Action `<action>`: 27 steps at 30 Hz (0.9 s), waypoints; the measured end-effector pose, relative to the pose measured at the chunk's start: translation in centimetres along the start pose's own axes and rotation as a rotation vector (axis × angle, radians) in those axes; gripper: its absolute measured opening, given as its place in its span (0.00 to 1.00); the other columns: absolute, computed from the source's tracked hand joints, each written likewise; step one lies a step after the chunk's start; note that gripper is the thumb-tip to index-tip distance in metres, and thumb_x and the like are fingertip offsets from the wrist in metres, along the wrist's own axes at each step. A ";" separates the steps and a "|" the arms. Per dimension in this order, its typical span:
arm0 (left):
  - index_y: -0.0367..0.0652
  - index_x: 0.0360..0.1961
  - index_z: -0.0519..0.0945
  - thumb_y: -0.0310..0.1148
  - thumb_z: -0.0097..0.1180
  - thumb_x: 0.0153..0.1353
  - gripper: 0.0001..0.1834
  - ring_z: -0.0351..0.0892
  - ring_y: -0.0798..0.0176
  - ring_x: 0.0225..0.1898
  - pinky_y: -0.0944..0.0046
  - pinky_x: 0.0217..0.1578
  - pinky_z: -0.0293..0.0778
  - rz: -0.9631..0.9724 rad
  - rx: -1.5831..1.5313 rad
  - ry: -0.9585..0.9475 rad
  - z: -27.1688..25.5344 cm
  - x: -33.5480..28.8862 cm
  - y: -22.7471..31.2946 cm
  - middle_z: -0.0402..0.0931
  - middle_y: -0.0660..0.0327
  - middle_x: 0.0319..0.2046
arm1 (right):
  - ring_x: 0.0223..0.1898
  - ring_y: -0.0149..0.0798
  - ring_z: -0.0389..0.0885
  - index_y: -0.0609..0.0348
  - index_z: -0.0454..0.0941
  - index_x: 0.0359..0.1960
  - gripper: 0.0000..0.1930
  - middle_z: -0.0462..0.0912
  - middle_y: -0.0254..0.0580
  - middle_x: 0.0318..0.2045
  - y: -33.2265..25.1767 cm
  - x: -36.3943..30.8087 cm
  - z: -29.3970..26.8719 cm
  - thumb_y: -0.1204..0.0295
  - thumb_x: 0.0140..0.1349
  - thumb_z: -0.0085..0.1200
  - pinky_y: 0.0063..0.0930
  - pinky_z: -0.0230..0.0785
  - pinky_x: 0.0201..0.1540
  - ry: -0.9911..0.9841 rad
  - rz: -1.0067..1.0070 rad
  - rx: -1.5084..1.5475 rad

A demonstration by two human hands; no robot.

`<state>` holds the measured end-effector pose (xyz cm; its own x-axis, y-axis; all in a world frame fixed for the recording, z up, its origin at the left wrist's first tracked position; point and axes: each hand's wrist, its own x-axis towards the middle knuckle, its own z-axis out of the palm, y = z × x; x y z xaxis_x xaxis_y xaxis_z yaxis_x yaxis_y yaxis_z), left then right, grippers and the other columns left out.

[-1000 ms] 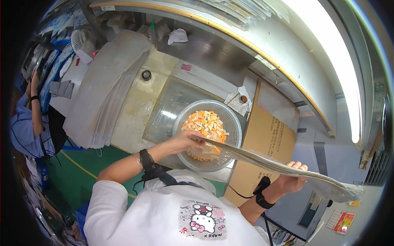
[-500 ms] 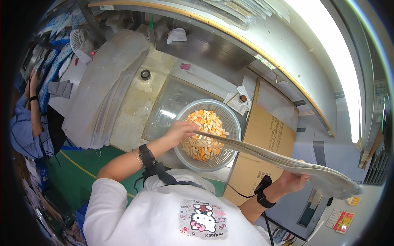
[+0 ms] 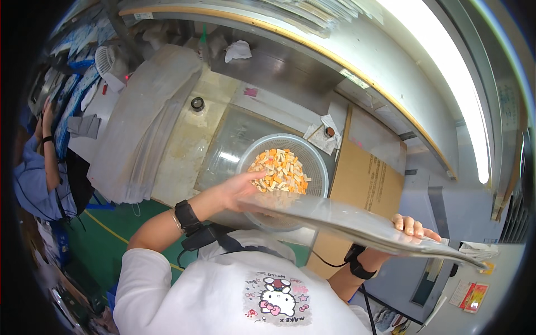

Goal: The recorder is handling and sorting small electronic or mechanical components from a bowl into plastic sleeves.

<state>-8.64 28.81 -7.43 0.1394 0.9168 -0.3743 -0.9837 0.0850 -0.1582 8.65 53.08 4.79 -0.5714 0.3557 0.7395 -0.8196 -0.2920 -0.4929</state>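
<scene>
A stack of thin, translucent plastic sheets [image 3: 329, 215] spans both hands in the air, slanting from the middle down to the right. My left hand [image 3: 241, 188] is closed on its left end, thumb outstretched; the other fingers are partly hidden. At the right part of the stack, my right hand [image 3: 412, 228] curls its fingers over the edge, its palm hidden behind the sheets. Below the left end stands a grey perforated plastic basket [image 3: 319, 167], holding many small orange and cream-white block-like pieces [image 3: 283, 167]. The stack covers the basket's near part.
A larger pile of translucent sheets [image 3: 139, 123] lies on the bench to the left. A small dark-capped jar [image 3: 197, 104] stands beyond it. A cardboard sheet [image 3: 363, 178] is right of the basket, near a brown bottle [image 3: 329, 132]. Another person [image 3: 42, 167] is at far left.
The stack has tilted from nearly edge-on, so its broad face shows. My left hand has come slightly nearer my body. My right hand's fingers now show over the stack's edge.
</scene>
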 end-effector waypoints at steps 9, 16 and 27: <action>0.32 0.42 0.66 0.31 0.50 0.47 0.20 0.73 0.64 0.34 0.67 0.37 0.69 -0.030 0.484 0.295 -2.8 -5.0 -1.6 0.71 0.54 0.34 | 0.34 0.39 0.74 0.36 0.60 0.50 0.20 0.73 0.44 0.34 2.2 -6.6 -1.2 0.64 0.53 0.43 0.32 0.67 0.38 -0.193 0.137 0.326; 0.34 0.45 0.63 0.28 0.50 0.48 0.21 0.70 0.63 0.38 0.66 0.39 0.68 -0.245 0.443 0.434 -4.9 -5.1 -4.4 0.68 0.54 0.39 | 0.31 0.39 0.75 0.36 0.59 0.50 0.21 0.75 0.43 0.29 2.9 -9.3 -1.3 0.59 0.52 0.44 0.30 0.67 0.33 -0.275 0.117 0.392; 0.37 0.46 0.61 0.23 0.50 0.45 0.24 0.69 0.64 0.39 0.64 0.41 0.66 -0.301 0.491 0.371 -8.8 -4.7 -6.4 0.66 0.56 0.40 | 0.21 0.36 0.69 0.47 0.69 0.38 0.13 0.75 0.40 0.21 0.3 -19.5 1.2 0.60 0.55 0.37 0.25 0.58 0.25 0.462 0.267 0.397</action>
<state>-1.98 20.53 -12.64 0.3583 0.6387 -0.6810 -0.8213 0.5625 0.0954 19.58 44.98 -9.25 -0.7841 0.5438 0.2993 -0.6206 -0.6965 -0.3603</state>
